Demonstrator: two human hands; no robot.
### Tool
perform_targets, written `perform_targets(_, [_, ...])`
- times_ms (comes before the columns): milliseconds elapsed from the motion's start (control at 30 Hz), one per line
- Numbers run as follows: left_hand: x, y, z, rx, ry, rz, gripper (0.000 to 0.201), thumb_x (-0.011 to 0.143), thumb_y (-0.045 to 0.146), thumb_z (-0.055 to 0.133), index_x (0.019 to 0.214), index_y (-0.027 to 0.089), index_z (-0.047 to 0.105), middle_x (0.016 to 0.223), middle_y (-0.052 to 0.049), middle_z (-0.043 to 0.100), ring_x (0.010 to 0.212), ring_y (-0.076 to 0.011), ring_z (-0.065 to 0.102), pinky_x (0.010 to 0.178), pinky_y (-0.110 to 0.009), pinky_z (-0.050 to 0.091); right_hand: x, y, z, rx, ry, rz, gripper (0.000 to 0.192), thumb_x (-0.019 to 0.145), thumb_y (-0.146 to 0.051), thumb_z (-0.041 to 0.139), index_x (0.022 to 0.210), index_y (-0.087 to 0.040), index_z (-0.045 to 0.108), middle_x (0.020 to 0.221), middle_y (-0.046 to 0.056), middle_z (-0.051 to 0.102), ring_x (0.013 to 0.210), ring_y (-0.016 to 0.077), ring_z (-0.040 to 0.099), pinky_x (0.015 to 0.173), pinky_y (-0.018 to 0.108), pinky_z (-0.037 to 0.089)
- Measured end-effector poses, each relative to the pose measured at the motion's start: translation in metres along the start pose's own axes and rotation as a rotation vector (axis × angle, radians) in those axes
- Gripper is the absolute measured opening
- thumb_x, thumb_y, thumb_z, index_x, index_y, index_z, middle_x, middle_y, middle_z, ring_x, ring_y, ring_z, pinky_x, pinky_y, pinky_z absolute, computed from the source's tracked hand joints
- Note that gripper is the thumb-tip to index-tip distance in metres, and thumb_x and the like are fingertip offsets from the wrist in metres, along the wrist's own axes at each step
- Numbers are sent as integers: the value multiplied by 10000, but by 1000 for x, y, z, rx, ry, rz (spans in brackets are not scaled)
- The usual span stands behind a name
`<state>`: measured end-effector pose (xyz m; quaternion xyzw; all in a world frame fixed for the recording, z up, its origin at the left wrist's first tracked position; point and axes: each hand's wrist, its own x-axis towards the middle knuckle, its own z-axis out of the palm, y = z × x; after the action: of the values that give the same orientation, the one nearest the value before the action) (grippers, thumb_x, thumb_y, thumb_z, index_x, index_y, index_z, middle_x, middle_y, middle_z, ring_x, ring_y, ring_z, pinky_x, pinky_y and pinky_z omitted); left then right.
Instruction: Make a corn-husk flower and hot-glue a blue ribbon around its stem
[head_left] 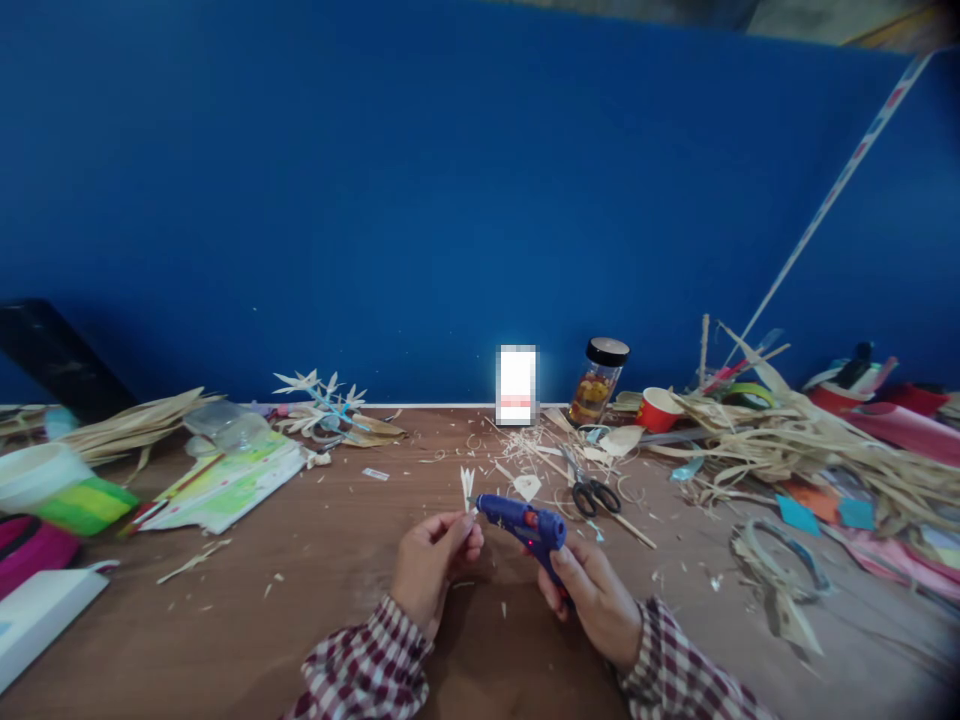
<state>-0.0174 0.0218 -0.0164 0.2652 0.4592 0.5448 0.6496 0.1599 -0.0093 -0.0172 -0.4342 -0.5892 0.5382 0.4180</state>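
My left hand [437,556] is closed, pinching a small pale flower-like piece [466,487] with several pointed strips standing upright. Its base is hidden by my fingertips. In my right hand [596,598] is a blue glue gun [514,515], gripped by its handle, with a small red light on its side. The gun's nozzle points left and meets the pale piece right by my left fingertips; whether they touch I cannot tell. Black-handled scissors [595,494] lie on the table just beyond the gun, beside a thin stick [634,530].
Pale shavings [525,443] litter the brown table [322,620]. A lidded jar [598,382] and a red paper cup [658,409] stand at the back. Dried strips [780,435] heap up on the right. To the left lie a white pointed-leaf cluster [322,400] and a green-and-white sheet [232,490].
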Motion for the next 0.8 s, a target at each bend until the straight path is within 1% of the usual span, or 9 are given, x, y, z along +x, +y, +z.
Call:
perform_targets(167, [1, -1, -1, -3, -10, -3, 236, 564, 263, 725, 702, 90, 644, 563, -25, 616, 480, -67, 530, 473, -160, 444, 1, 0, -1, -8, -4, -4, 377, 844, -469, 341, 905, -144, 520, 495, -41, 459, 385, 62, 364, 387, 181, 287])
perform_targets(300, [3, -2, -2, 0, 5, 11, 239, 578, 263, 716, 719, 82, 648, 585, -36, 627, 509, -74, 545, 500, -165, 456, 2, -1, 0, -23, -15, 11, 376, 848, -465, 340, 897, -138, 519, 488, -45, 454, 383, 58, 366, 386, 177, 279])
perform_targets(533, [1, -2, -2, 13, -6, 2, 220, 588, 262, 710, 706, 86, 652, 600, -39, 626, 519, -76, 547, 505, -164, 460, 1, -3, -2, -20, 10, 18, 383, 839, -480, 344, 904, -143, 512, 497, -46, 455, 391, 63, 368, 394, 181, 290])
perform_targets(800, [1, 1, 0, -12, 21, 4, 244, 562, 282, 725, 688, 85, 657, 595, -45, 628, 521, -79, 551, 508, -165, 462, 1, -1, -1, -31, 2, 16, 372, 838, -477, 344, 876, -151, 520, 495, -43, 465, 376, 64, 373, 383, 181, 279])
